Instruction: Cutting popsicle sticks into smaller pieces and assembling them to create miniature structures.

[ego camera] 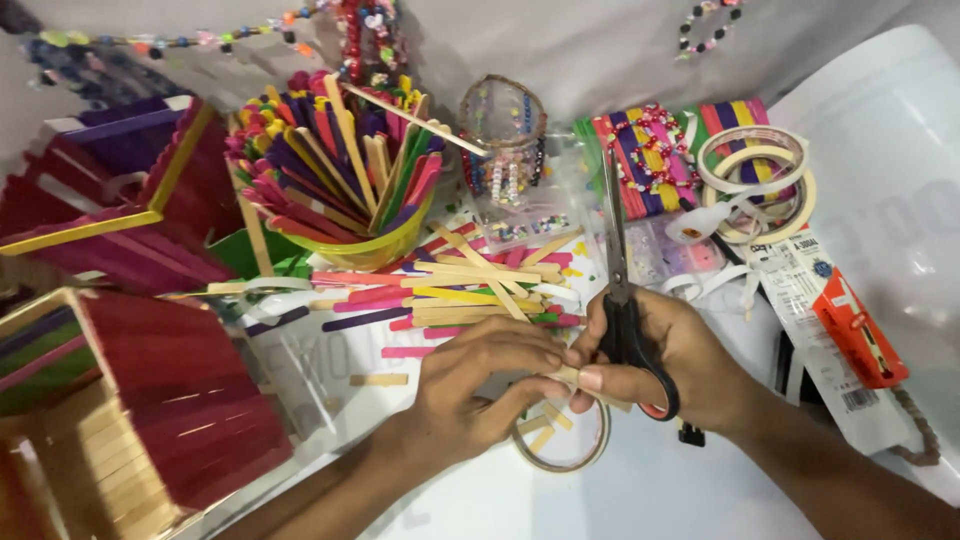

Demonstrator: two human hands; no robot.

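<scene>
Here, my right hand [665, 365] grips black-handled scissors [622, 290], fingers through the loops, blades pointing up and away from me. My left hand [485, 385] is curled narrow, pinching a plain wooden stick [585, 385] that runs between my two thumbs; most of it is hidden under my fingers, so only its pale, flat end shows (whether the blades touch it I cannot tell). It sits low in the middle of the white table [660, 490], right above a tape ring [562, 445] with two short stick offcuts [545, 425] lying inside it.

Just beyond my knuckles lies a loose pile [455, 290] of sticks, plain, pink, yellow and purple, crossing one another. Behind it a yellow-green bowl [365, 250] stands crammed with coloured sticks leaning outward. A clear beaded jar [503, 140] stands beside that, and further right are bundled sticks [650, 165] wrapped with bead strings, then two rolls of tape [755, 180]. A red-and-white packet [850, 330] lies near my right wrist. On my left, stick-built boxes [150, 400] in red and purple crowd the table's edge.
</scene>
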